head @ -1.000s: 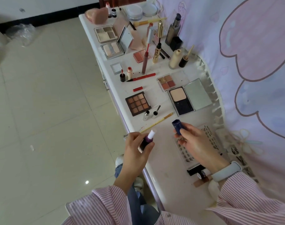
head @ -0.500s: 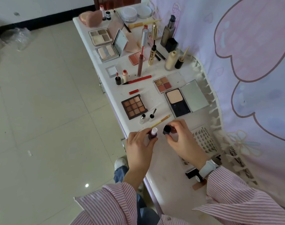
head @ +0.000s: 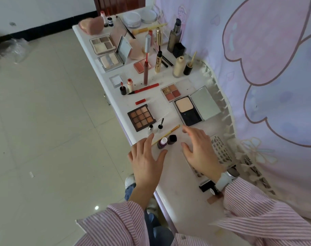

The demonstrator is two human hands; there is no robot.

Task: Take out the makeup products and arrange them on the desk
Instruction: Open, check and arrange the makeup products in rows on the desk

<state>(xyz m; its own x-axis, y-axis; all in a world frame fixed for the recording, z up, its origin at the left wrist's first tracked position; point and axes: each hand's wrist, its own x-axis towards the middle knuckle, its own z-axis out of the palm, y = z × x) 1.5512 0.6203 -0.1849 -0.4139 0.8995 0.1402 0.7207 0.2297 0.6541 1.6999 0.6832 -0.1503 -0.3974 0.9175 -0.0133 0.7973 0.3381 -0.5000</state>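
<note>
A small dark purple tube with a white tip [head: 162,143] stands upright on the white desk [head: 176,185], and its dark cap [head: 172,139] stands right beside it. My left hand [head: 147,160] hovers just below and left of the tube, fingers spread, holding nothing. My right hand [head: 199,150] is to the right of the cap, also spread and empty. Behind them lie a thin gold brush [head: 166,134], a nine-pan brown palette [head: 141,117] and an open powder compact [head: 197,105].
Many more products fill the far desk: palettes, a tall lip gloss [head: 146,71], a gold mascara [head: 158,59], bottles, round jars. A false-lash card [head: 220,151] and a black tube [head: 208,187] lie by my right wrist. A pink curtain [head: 266,68] hangs right; tiled floor lies left.
A second ago each hand held a piece, tube in the left and cap in the right. Both were set down upright on the desk, and my hands have let go and opened.
</note>
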